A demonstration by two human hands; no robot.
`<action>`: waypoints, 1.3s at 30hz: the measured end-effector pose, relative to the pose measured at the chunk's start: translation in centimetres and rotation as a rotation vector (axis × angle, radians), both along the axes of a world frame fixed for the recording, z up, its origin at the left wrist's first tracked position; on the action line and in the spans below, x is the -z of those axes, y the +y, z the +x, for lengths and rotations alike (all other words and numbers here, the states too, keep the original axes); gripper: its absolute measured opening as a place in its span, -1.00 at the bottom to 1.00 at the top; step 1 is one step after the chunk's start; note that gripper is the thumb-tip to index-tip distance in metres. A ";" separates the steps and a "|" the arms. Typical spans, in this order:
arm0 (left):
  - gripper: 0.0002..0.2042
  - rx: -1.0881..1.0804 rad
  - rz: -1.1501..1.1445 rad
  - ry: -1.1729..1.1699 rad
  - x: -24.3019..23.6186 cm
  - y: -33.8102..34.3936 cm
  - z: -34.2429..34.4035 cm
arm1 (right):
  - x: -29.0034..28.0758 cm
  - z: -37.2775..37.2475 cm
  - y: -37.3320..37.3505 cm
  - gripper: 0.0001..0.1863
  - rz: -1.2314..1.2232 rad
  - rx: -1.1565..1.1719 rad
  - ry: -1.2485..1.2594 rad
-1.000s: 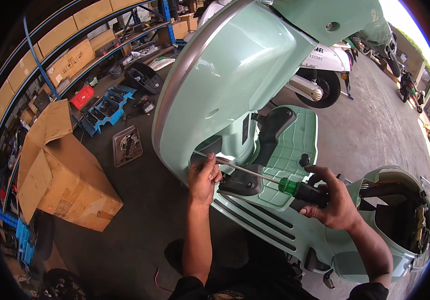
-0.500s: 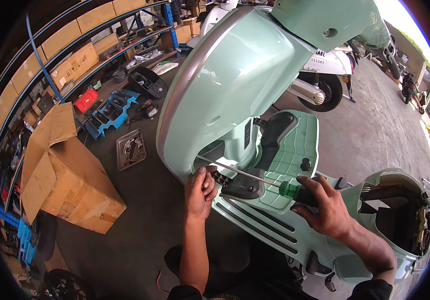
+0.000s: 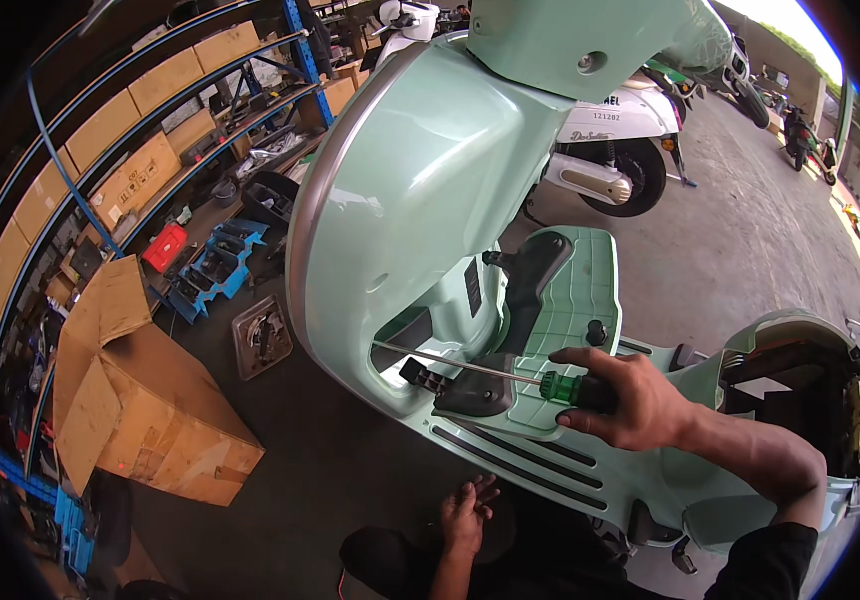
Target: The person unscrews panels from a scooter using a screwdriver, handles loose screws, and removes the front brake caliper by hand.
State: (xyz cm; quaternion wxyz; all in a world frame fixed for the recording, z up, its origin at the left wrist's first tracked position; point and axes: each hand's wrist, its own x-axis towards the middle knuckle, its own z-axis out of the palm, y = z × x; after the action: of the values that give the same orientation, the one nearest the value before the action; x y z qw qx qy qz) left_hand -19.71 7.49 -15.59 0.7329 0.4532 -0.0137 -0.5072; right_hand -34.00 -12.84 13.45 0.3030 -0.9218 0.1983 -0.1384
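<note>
A mint-green scooter body [image 3: 420, 190] stands in front of me, its front shield curving up at the middle. My right hand [image 3: 630, 400] grips a long screwdriver [image 3: 470, 366] by its green and black handle. The thin shaft reaches left into the opening at the foot of the shield. Below the shaft sits a black part [image 3: 470, 392] on the green footboard [image 3: 570, 300]. My left hand [image 3: 468, 512] hangs low near the floor with fingers spread, holding nothing.
An open cardboard box [image 3: 140, 400] lies on the floor at the left. Blue trays [image 3: 212, 270], a red case [image 3: 165, 247] and shelves of boxes [image 3: 130, 150] stand behind it. A white scooter [image 3: 610, 150] is parked behind. The open seat bay [image 3: 810, 390] is at the right.
My left hand has let go of the shield's lower edge and dropped toward the floor. My right hand still holds the screwdriver in the opening. The view has shifted closer.
</note>
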 end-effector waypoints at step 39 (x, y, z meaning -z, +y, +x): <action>-0.77 -0.240 -0.610 0.405 -18.2 -11.4 12.9 | -2.4 -5.1 -0.2 -0.67 0.005 -0.136 -0.031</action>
State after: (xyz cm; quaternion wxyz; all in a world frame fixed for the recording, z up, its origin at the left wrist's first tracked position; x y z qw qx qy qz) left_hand -6.78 -3.92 2.62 0.8761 0.1036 0.0342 -0.4697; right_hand -39.11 -13.00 15.85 0.3172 -0.9301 0.1308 -0.1310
